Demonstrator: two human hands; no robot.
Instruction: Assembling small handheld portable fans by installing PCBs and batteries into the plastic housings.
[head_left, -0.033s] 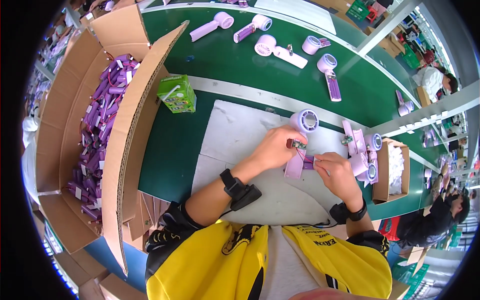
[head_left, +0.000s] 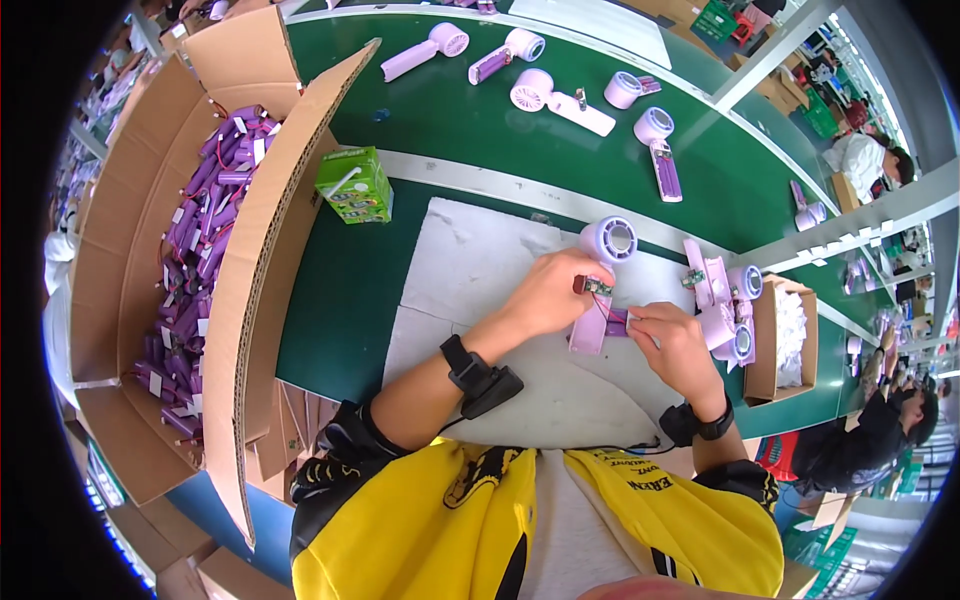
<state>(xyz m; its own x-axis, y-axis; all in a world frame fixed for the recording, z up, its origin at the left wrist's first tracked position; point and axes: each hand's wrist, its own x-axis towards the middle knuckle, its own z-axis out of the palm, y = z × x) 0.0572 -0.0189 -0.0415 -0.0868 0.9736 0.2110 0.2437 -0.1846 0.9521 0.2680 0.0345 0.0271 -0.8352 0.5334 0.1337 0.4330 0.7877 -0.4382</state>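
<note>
My left hand [head_left: 550, 290] is closed round a pale purple handheld fan [head_left: 608, 241] just below its round head. The fan's handle [head_left: 588, 333] is opened up and points toward me. A small green circuit board [head_left: 599, 287] with thin wires sits by my left fingertips. Beside the handle is a purple battery pack [head_left: 617, 326], its right end pinched in the fingers of my right hand [head_left: 668, 342]. Those fingertips partly cover the battery pack. Both hands are over a white work sheet [head_left: 450, 260] on the green table.
On my left stands a large carton [head_left: 262, 250] with many purple battery packs [head_left: 215, 200]. Behind the sheet is a green drink carton [head_left: 355, 188]. To the right, several opened fans [head_left: 722, 318] lie beside a small carton [head_left: 764, 350] of white pieces. More fans [head_left: 532, 90] lie farther back.
</note>
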